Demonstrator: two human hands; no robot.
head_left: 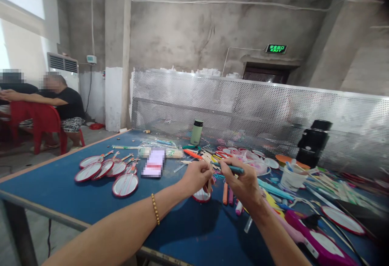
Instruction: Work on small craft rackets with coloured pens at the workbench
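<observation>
My left hand [199, 175] is closed, its fingers pinched round the wooden stick of a small white disc with a red rim [201, 195]. The disc hangs below the fingers, partly hidden by them. A teal pen-like tool [236, 169] lies in my closed right hand [243, 181], its tip pointing left towards the stick. Whether the tip touches the stick I cannot tell. Below the right hand lie an orange marker [225, 193] and a purple marker [231, 197]. Several similar red-rimmed discs [125, 185] with sticks lie in a group to the left.
A phone [153, 163] lies left of my hands on the blue table [91, 209]. Behind stand a green bottle [197, 132] and a perforated metal screen [182, 95]. Rightward are a white cup [292, 178], a purple glue gun [319, 237] and cluttered sticks. People sit far left.
</observation>
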